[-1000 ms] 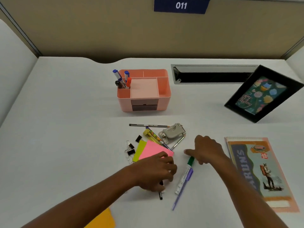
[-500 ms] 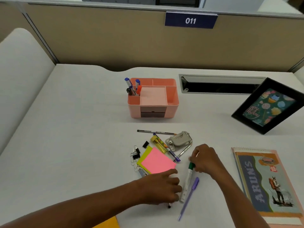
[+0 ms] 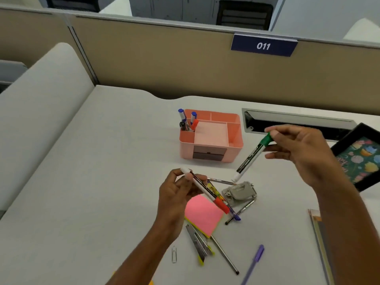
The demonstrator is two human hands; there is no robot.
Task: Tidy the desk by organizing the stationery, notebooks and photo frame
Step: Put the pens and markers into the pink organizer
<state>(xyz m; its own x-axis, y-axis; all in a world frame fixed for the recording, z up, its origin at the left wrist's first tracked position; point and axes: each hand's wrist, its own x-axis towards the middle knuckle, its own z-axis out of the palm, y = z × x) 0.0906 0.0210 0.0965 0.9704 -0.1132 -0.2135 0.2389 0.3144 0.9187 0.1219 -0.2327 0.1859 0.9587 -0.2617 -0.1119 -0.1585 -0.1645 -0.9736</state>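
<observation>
My right hand (image 3: 302, 149) holds a green-capped white marker (image 3: 249, 159) lifted above the desk, just right of the pink desk organizer (image 3: 210, 153). My left hand (image 3: 176, 196) grips a red-capped marker (image 3: 205, 191) together with a dark pen, raised over the pink sticky notes (image 3: 202, 215). Several markers stand in the organizer's left compartment. A grey stapler (image 3: 239, 192), loose pens, a purple pen (image 3: 254, 263) and a paper clip (image 3: 174, 254) lie on the desk. The black photo frame (image 3: 358, 159) leans at the right. A notebook (image 3: 320, 243) shows at the right edge.
A beige partition with an "011" sign (image 3: 263, 46) closes the back. A cable slot (image 3: 296, 122) is cut into the desk behind the organizer. A white side panel (image 3: 41, 112) borders the left. A yellow scrap sits at the bottom edge.
Both hands have lifted off the desk: the right picked up the green marker, the left picked up the red-capped marker and pen. The camera view has tilted up.
</observation>
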